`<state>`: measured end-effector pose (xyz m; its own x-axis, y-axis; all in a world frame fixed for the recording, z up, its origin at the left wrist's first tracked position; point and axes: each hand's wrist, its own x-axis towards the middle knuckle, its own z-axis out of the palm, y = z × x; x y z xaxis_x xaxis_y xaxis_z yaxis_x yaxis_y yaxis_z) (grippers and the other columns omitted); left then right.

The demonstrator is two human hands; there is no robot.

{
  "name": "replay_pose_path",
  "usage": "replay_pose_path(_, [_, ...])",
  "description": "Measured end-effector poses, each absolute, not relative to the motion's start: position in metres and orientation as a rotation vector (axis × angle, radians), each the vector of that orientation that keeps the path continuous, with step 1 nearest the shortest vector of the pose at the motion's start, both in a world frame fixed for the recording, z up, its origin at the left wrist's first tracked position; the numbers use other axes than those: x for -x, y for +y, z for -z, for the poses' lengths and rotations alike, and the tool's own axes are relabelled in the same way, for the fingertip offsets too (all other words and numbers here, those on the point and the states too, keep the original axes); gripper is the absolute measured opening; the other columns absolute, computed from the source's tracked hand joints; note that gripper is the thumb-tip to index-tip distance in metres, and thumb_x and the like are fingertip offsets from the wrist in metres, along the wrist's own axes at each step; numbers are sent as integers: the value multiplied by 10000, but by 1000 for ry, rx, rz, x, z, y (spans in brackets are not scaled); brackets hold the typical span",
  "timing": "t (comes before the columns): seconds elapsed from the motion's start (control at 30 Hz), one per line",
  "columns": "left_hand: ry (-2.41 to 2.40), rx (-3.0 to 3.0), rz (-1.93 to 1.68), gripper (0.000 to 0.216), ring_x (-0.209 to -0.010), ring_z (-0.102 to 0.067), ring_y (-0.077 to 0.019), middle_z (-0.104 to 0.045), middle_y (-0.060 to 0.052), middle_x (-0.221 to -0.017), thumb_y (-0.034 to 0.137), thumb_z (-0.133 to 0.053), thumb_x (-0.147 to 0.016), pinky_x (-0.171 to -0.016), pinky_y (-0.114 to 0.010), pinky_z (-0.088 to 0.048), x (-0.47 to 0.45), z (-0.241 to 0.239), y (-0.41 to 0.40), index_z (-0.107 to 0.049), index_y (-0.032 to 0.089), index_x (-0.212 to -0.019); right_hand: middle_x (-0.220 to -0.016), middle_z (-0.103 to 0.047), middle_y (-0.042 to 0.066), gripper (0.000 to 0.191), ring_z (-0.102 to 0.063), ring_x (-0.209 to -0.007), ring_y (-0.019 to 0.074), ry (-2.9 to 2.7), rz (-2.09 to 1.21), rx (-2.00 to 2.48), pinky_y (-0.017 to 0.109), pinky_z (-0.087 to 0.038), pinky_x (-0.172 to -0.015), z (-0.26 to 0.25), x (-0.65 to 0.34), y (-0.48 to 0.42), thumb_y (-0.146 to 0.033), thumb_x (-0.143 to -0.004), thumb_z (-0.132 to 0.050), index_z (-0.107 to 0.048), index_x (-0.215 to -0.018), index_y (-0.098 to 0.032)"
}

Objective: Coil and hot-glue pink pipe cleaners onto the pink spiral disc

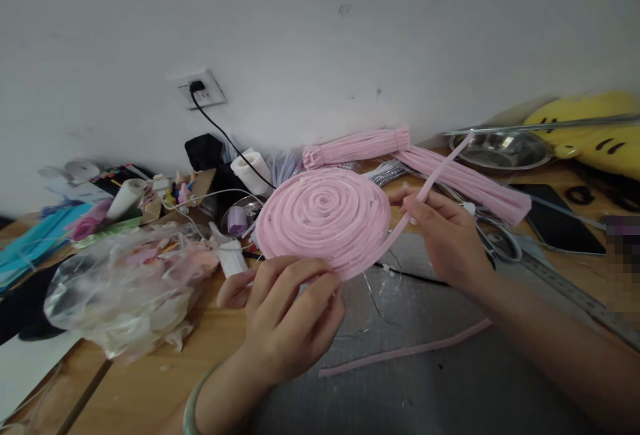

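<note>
A flat pink spiral disc (323, 218), coiled from pipe cleaners, is held up above the work surface. My left hand (295, 312) grips its near edge, fingers bent over the rim; a bangle circles that wrist. At the disc's right side, my right hand (445, 235) pinches the pink pipe cleaner (440, 168) that runs off the outer coil, its free end pointing up and to the right. Below the disc, a loose pink pipe cleaner (405, 353) lies on the grey mat (380, 395).
Behind the disc lie bundles of pink pipe cleaners (357, 146) and a metal bowl (505, 148). Scissors (500, 242), a metal ruler (575, 292) and a dark phone (565, 218) are at right. A plastic bag of scraps (135, 288) sits at left. A black cord (225, 138) hangs from the wall socket.
</note>
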<state>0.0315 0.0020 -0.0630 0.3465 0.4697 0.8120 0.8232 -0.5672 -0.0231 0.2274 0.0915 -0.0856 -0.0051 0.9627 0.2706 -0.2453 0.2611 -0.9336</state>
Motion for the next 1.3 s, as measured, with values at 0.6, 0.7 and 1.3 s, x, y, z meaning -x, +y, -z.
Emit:
replay_pose_path(0.6, [-1125,2181,1107,160,-745,-557,-181,-642,-23,-793,55,-638,-754,-663,-330,-458,-32,63,4,-590,179,-841,-819,-677,-20,45,-588,-838,163,-1143,-1162,816,335,-454,-820,85,-227,91,-316,-748,-677,-717,-741,-297])
replay_pose_path(0.7, [-1126,2170,1103,152,-745,-556,-174,-641,-17,-791,63,-632,-762,-665,-325,-458,-32,63,3,-593,187,-841,-795,-667,-16,52,-582,-815,166,-1152,-1159,839,336,-458,-794,85,-227,91,-322,-743,-673,-712,-730,-291])
replay_pose_path(1.3, [-960,2233,1166,142,-695,-576,-148,-636,-12,-737,47,-589,-739,-614,-281,-489,-17,54,12,-593,182,-782,-714,-659,6,232,-575,-681,143,-1151,-1388,873,303,-471,-687,71,-236,97,-453,-688,-730,-706,-690,-222])
